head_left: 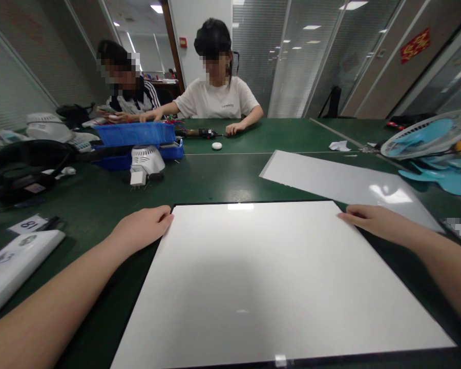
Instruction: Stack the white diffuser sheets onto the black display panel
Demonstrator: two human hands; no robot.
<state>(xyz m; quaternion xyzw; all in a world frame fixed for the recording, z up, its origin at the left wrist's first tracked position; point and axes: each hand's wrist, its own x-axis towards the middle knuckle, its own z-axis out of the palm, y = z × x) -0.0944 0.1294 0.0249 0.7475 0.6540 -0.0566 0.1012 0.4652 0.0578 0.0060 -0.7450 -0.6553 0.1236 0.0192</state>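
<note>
A large white panel with a thin black edge (253, 266) lies in front of me, its glossy face up. My left hand (148, 225) grips its far left corner, thumb on top and fingers curled at the edge. At the far right corner, my right hand (372, 219) pinches the edge in the same way. The undersides of both grips are hidden. Just beyond my right hand rests a second white sheet (330, 177), flat on the green table (223, 174). A small clear tab (280, 360) sits at the panel's near edge.
Blue bins (138, 134) with wires stand at the back left, beside a white fan-like housing (148, 160). A white box-like unit (19, 261) lies at left. Fan parts with blue blades (441, 174) crowd the right. Two people sit opposite, near a power screwdriver (197, 132).
</note>
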